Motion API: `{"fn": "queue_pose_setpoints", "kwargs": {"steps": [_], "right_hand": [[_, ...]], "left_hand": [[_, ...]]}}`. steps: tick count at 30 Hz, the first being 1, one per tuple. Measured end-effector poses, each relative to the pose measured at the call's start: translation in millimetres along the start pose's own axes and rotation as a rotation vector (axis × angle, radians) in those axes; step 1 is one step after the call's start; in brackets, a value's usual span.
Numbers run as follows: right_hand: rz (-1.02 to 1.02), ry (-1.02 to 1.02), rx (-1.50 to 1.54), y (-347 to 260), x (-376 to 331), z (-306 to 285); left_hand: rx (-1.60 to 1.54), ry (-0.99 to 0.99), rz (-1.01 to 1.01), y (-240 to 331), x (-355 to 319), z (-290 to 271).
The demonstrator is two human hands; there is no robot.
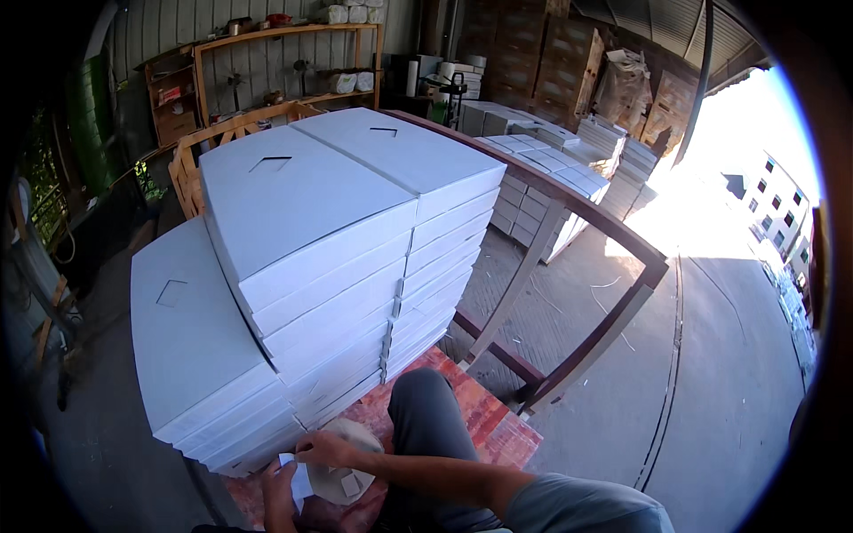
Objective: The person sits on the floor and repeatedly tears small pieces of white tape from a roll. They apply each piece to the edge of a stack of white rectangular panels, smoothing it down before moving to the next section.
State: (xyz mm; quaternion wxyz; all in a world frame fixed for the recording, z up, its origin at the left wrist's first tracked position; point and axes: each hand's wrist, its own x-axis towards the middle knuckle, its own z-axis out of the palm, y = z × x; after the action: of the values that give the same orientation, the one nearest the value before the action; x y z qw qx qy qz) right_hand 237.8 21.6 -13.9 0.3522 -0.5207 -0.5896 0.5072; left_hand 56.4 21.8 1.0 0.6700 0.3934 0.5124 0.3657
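Low beside the stacked white boxes, the left hand pinches a white slip, long axis running roughly away from the person; the right hand meets its far end, grip unclear. Just right, small pale cards lie on a round pale disc upon a red board. Beyond spreads concrete floor; the boxes are closed, contents hidden.

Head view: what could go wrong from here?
White slip in the left hand, right hand close at it: might crease or drop.
Loose pieces on the round pale disc could get brushed off by the nearby right hand.
Bent knee looks close to the tall box stack; a bump might shift boxes.
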Motion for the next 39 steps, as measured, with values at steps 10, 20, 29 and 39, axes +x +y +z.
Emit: {"fn": "queue_pose_setpoints", "kwargs": {"steps": [10,20,29,39], "right_hand": [[-0.005,0.110,0.061,0.9,-8.5,-10.4],[-0.055,0.016,-0.022,6.2,-9.0,-2.8],[-0.085,0.257,-0.331,10.0,-12.7,-10.3],[-0.086,0.569,-0.279,-12.5,7.6,-27.6]], "left_hand": [[0.057,-0.043,-0.045,6.5,0.0,24.2],[0.055,-0.051,-0.064,-3.8,-2.9,38.7],[0.087,0.019,-0.109,-40.5,0.4,4.3],[0.388,0.132,-0.331,-142.9,39.7,-54.1]]}}
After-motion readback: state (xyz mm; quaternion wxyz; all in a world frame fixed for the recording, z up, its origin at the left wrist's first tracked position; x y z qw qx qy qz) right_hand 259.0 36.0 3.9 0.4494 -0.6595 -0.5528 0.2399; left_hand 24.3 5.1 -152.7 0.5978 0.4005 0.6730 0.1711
